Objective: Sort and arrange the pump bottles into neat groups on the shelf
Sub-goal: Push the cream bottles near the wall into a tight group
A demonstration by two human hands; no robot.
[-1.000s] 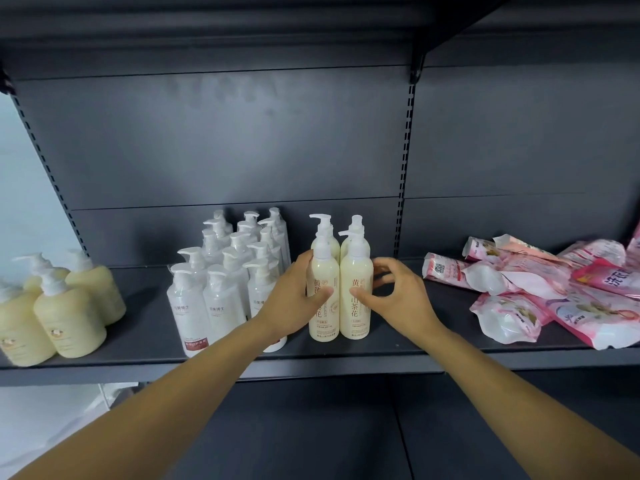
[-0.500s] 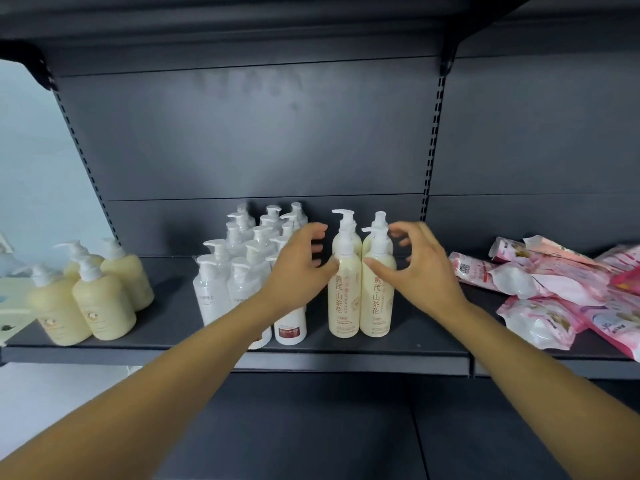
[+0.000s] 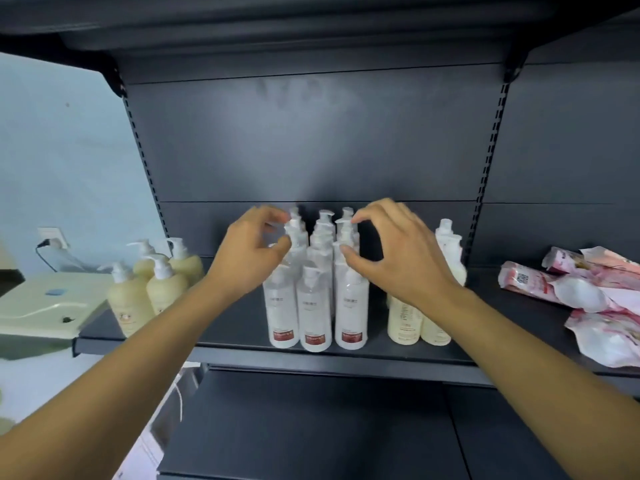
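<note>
A cluster of several slim white pump bottles with red labels stands in rows at the middle of the dark shelf. My left hand hovers at the cluster's upper left, its curled fingers by a rear pump head. My right hand is at the upper right, with thumb and forefinger spread around another pump head. Neither hand clearly grips anything. Tall cream pump bottles stand just right of the cluster, partly hidden behind my right wrist. Several round yellow pump bottles sit at the shelf's left end.
Pink refill pouches lie heaped at the shelf's right end. A pale green machine sits beyond the left edge, below a wall socket. A lower dark shelf runs underneath, and another shelf hangs overhead.
Both hands left the tall cream bottles and moved left and up to the pump heads of the white cluster. The view swung left with them.
</note>
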